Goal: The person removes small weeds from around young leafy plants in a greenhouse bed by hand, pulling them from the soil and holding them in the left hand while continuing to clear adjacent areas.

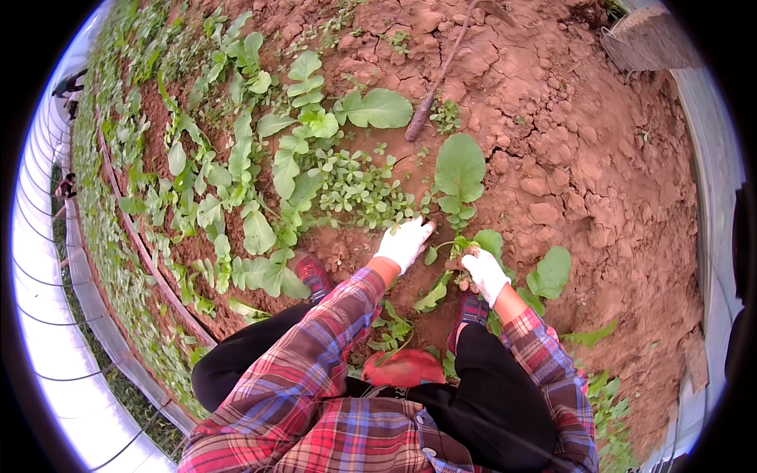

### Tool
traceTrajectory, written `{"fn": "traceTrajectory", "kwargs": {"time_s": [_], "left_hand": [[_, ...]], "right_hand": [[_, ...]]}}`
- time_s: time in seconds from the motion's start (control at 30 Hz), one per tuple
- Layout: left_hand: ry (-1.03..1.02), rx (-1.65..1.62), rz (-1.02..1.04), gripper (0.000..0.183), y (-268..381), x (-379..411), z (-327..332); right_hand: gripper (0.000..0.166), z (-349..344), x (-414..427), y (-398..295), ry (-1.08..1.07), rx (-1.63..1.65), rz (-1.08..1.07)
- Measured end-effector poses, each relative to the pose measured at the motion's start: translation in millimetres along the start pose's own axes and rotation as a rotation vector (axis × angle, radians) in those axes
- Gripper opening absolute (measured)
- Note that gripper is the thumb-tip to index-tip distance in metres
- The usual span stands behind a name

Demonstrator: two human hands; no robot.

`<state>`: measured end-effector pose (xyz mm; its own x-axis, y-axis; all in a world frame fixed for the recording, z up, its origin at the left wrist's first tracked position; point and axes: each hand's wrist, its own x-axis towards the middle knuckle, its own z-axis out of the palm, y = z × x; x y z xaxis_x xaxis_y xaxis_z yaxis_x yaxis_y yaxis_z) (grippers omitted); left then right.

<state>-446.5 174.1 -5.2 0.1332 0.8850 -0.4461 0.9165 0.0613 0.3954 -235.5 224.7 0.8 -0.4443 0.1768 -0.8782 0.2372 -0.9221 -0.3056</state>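
Observation:
My left hand (pixel 405 243), in a white glove with bare fingertips, reaches down to the right edge of a patch of low, small-leaved weeds (pixel 361 189). Its fingertips touch the soil and stems there; whether they pinch anything is hard to see. In a matching glove, my right hand (pixel 485 273) is closed around a small bunch of green weeds (pixel 461 243) with soil about it, just above my right shoe. Beyond that hand, a broad-leaved, radish-like plant (pixel 460 168) lies low over the ground. My right hand partly hides more broad leaves (pixel 549 272).
A rusty, rod-like tool handle (pixel 421 118) lies on the cracked red soil (pixel 562 148). Rows of leafy plants (pixel 236 159) fill the left side, with a long hose or strip (pixel 136 236) running through. A red rounded object (pixel 404 368) is between my legs. Plastic sheeting (pixel 709 159) borders the right.

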Motion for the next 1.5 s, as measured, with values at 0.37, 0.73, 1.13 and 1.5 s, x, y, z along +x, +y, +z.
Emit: {"fn": "traceTrajectory", "kwargs": {"time_s": [0.37,0.73,1.13,1.5], "left_hand": [[0.274,-0.118,-0.249,0.016,-9.9,-0.6,27.4],[0.056,0.048,-0.043,0.018,14.9,28.8,13.5],[0.335,-0.272,0.035,0.022,97.7,-43.7,-42.9],[0.503,-0.395,0.021,0.023,91.9,-55.8,-54.2]], "right_hand": [[0.011,-5.4,1.9,3.3,-0.025,0.059,-0.011],[0.014,-1.9,-3.1,-0.2,-0.031,0.046,-0.044],[0.016,-7.4,-0.8,10.1,-0.293,0.434,-0.067],[0.02,-12.2,-5.5,10.5,-0.343,0.458,-0.134]]}}
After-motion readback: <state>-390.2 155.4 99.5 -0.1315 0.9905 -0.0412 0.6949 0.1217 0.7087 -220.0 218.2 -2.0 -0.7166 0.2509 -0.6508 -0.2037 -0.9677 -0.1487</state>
